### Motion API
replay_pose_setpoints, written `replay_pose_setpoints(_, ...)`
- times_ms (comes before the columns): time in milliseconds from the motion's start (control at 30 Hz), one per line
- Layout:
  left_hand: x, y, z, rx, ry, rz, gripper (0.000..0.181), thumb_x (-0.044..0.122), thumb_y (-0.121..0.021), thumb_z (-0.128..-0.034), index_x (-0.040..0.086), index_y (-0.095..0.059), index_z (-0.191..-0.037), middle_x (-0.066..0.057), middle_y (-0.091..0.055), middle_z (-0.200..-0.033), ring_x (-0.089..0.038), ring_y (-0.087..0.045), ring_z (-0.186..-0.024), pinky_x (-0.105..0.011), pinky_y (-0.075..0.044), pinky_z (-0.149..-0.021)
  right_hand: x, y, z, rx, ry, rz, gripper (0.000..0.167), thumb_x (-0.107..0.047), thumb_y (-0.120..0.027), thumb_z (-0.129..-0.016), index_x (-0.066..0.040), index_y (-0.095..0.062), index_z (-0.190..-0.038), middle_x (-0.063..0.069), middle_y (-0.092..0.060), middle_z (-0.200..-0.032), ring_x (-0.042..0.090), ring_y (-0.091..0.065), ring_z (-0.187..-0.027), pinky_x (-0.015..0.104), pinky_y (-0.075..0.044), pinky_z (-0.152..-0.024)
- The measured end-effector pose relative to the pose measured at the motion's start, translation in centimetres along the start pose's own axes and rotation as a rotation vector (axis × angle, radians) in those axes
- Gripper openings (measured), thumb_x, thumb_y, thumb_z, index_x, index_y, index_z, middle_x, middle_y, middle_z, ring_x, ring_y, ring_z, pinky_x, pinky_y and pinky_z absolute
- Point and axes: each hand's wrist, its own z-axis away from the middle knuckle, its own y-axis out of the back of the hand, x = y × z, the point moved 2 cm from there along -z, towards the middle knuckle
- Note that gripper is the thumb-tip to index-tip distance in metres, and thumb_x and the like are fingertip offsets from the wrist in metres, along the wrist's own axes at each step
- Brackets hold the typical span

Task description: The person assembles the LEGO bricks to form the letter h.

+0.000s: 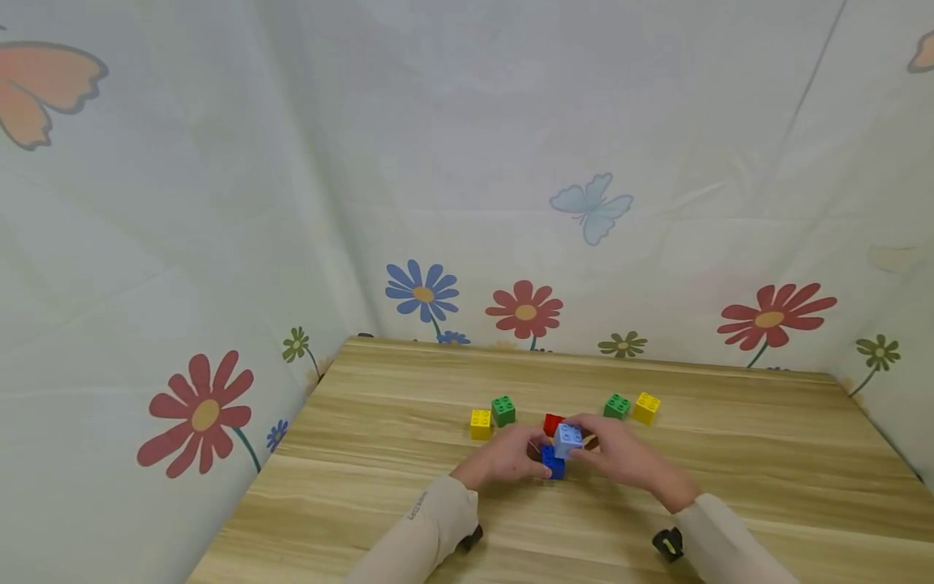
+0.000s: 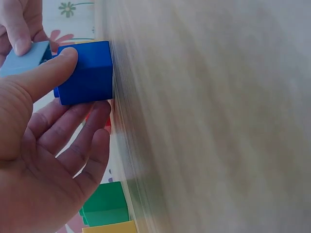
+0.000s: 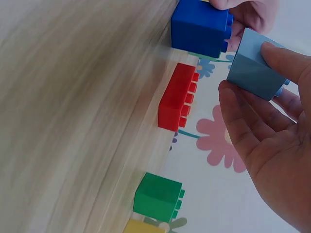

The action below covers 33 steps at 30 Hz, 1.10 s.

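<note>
On the table a dark blue toy block [image 1: 553, 465] stands upright, studs up. My left hand [image 1: 508, 455] grips its sides between thumb and fingers, as the left wrist view shows. A light blue block [image 3: 257, 65] is pinched between the thumb and fingers of my right hand [image 1: 622, 451]. It is held tilted, just above and beside the dark blue block's studs; in the right wrist view a gap shows between the two. Behind both hands lies a longer red block [image 3: 176, 99], partly hidden in the head view.
Left of the hands stand a yellow block [image 1: 480, 425] and a green block [image 1: 503, 410]. Another green block [image 1: 616, 406] and yellow block [image 1: 646, 408] stand at the back right. A flower-printed curtain [image 1: 467, 162] hangs behind the wooden table [image 1: 379, 405].
</note>
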Motion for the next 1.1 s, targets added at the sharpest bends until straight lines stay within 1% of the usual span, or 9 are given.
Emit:
replay_pose_setpoints(133, 0.2, 0.1, 0.1, 0.001, 0.005, -0.003, 0.036, 0.025, -0.077, -0.0805, 0.016, -0.062, -0.112, 0.010, -0.062, -0.096, -0.004, -0.057, -0.084, -0.024, -0.049, -0.079, -0.5, -0.2, -0.1, -0.019, 0.016, -0.032, 0.039, -0.020, -0.068, -0.088, -0.009, -0.056, -0.123, 0.002, -0.059, -0.116, 0.017, -0.057, -0.096, 0.037, -0.051, -0.083)
replay_pose_setpoints(367, 0.3, 0.1, 0.1, 0.007, 0.008, -0.016, 0.031, 0.025, -0.077, -0.0798, 0.016, -0.063, -0.106, 0.010, -0.061, -0.094, -0.003, -0.057, -0.083, -0.023, -0.048, -0.078, -0.6, -0.7, -0.5, -0.025, 0.013, -0.007, 0.038, -0.019, -0.068, -0.089, -0.010, -0.056, -0.123, 0.002, -0.058, -0.117, 0.016, -0.056, -0.096, 0.037, -0.050, -0.085)
replay_pose_setpoints(467, 0.4, 0.2, 0.1, 0.008, 0.004, -0.020, 0.030, 0.025, -0.077, -0.0797, 0.016, -0.063, -0.105, 0.010, -0.062, -0.093, -0.003, -0.057, -0.083, -0.023, -0.048, -0.078, -0.5, -0.8, -0.5, -0.023, 0.013, -0.017, 0.038, -0.019, -0.068, -0.088, -0.010, -0.056, -0.123, 0.002, -0.058, -0.118, 0.017, -0.056, -0.097, 0.038, -0.050, -0.085)
replay_pose_setpoints(667, 0.2, 0.2, 0.0, 0.011, -0.007, -0.033, 0.030, 0.025, -0.077, -0.0796, 0.017, -0.062, -0.104, 0.011, -0.061, -0.093, -0.003, -0.057, -0.083, -0.022, -0.048, -0.078, -0.6, -1.0, -0.6, -0.041, 0.057, -0.016, 0.037, -0.020, -0.068, -0.088, -0.011, -0.057, -0.123, -0.001, -0.059, -0.116, 0.015, -0.056, -0.097, 0.034, -0.050, -0.084)
replay_pose_setpoints(800, 0.0, 0.0, -0.2, 0.012, -0.019, -0.028, 0.031, 0.025, -0.077, -0.0794, 0.020, -0.063, -0.106, 0.013, -0.061, -0.093, -0.002, -0.057, -0.083, -0.022, -0.048, -0.078, -0.6, -1.1, -0.7, -0.037, 0.083, -0.010, 0.037, -0.020, -0.068, -0.089, -0.011, -0.057, -0.123, -0.002, -0.059, -0.116, 0.014, -0.056, -0.096, 0.032, -0.051, -0.083)
replay_pose_setpoints(1000, -0.1, -0.1, -0.3, 0.015, -0.027, -0.032, 0.033, 0.024, -0.077, -0.0793, 0.021, -0.063, -0.109, 0.014, -0.061, -0.093, -0.002, -0.057, -0.083, -0.023, -0.048, -0.079, -0.7, -1.2, -0.7, -0.035, 0.098, 0.011, 0.037, -0.022, -0.067, -0.089, -0.010, -0.057, -0.123, -0.001, -0.060, -0.114, 0.013, -0.056, -0.093, 0.031, -0.051, -0.081)
replay_pose_setpoints(1100, 0.1, -0.1, -0.2, 0.019, -0.031, -0.045, 0.034, 0.024, -0.078, -0.0792, 0.021, -0.063, -0.110, 0.013, -0.061, -0.093, -0.003, -0.057, -0.083, -0.023, -0.048, -0.078, -0.7, -1.2, -0.7, -0.037, 0.105, 0.020, 0.037, -0.023, -0.065, -0.090, -0.010, -0.057, -0.124, -0.001, -0.060, -0.115, 0.013, -0.056, -0.094, 0.031, -0.051, -0.082)
